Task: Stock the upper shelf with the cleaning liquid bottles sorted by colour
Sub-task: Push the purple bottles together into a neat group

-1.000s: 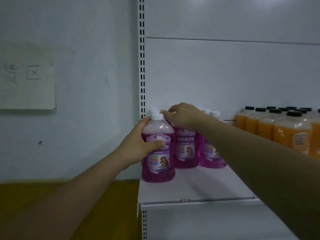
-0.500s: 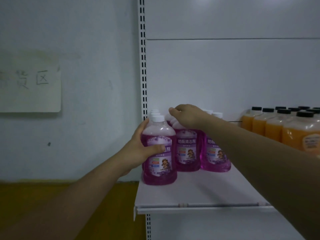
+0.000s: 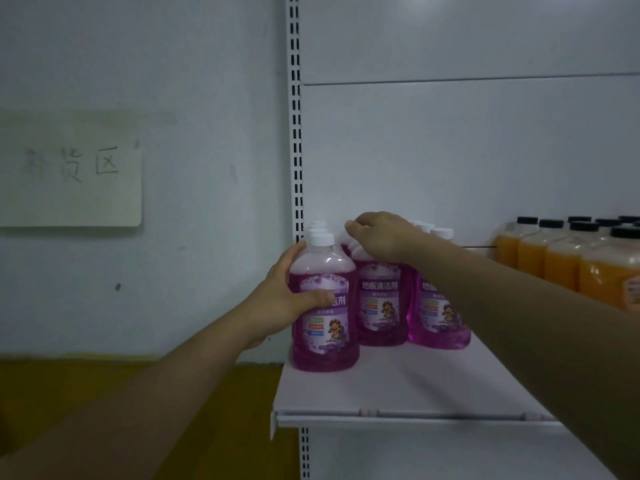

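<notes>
Your left hand [image 3: 287,299] grasps the front purple bottle [image 3: 323,306] at frame centre on the shelf [image 3: 415,386], while your right hand [image 3: 381,237] clasps the middle bottle [image 3: 381,303] top; pushing unevenly risks toppling neighbouring bottles or mixing them with the orange bottles [image 3: 561,261] at right.

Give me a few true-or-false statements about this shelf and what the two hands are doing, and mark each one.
1. The left hand grips the front purple bottle round its body. True.
2. The right hand rests on the orange bottles. False: it lies over the top of a middle purple bottle.
3. The purple bottles have black caps. False: their caps are white; the black caps are on the orange ones.
4. The orange bottles stand to the right of the purple ones on the same shelf. True.
5. A paper sign hangs on the wall left of the shelving. True.
</notes>
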